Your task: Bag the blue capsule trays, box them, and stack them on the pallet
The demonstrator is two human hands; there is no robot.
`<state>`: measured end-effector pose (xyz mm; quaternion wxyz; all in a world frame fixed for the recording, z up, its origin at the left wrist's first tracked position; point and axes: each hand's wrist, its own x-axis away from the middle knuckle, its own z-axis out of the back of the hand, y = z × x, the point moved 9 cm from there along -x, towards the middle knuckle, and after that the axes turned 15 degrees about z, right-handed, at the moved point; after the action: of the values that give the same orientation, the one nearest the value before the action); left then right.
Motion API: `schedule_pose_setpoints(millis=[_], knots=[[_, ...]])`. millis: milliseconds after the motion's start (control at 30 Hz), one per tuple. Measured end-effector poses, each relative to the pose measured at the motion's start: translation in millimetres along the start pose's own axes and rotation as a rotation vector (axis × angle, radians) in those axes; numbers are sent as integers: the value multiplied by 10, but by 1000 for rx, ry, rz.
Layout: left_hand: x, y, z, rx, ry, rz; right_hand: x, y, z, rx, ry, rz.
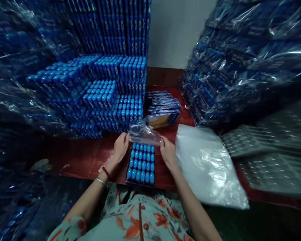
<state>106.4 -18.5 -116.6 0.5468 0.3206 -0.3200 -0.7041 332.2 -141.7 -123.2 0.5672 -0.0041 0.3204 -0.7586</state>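
Note:
A clear plastic bag [144,132] is stretched between my two hands, just beyond a box of blue-capped tubes [141,165]. My left hand [120,146] pinches the bag's left edge. At its right edge, my right hand [167,150] has its fingers closed on the plastic. The box stands upright near the table's front edge, its rounded blue tops in rows. I cannot tell whether the bag touches the box.
A pile of flat clear bags [205,164] lies at the right, beside grey moulded trays [273,157]. Folded printed cartons [164,103] stand behind. Blue-capped packs [110,93] are stacked at the left; plastic-wrapped stacks [251,63] rise on the right. The table [87,157] is dark red.

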Motion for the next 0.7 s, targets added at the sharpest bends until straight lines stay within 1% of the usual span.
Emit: schedule_pose_setpoints(millis=[33, 67, 100, 133, 200, 333, 400, 467, 533, 633, 700], knots=[[-26, -167, -165, 3, -68, 58, 38, 75, -186, -54, -40, -44], [-30, -278, -295, 7, -120, 86, 77, 116, -329, -109, -65, -71], [-13, -349, -388, 13, -155, 96, 118, 130, -435, -166, -76, -83], [25, -393, -454, 19, -182, 101, 164, 122, -508, -223, -81, -80], [165, -446, -527, 38, -227, 121, 286, 79, -573, -325, -73, -63], [544, -523, -498, 83, -243, 189, 629, 29, -524, -457, -41, -107], [664, -578, -462, 107, -239, 227, 745, -3, -496, -513, -52, -136], [691, -645, -445, 133, -238, 264, 767, -42, -480, -555, -64, -144], [650, -722, -450, 153, -239, 304, 720, -49, -475, -574, -54, -154], [587, -811, -463, 166, -236, 366, 649, 45, -508, -570, -18, -223], [599, -833, -453, 163, -226, 401, 640, 140, -560, -562, -23, -279]])
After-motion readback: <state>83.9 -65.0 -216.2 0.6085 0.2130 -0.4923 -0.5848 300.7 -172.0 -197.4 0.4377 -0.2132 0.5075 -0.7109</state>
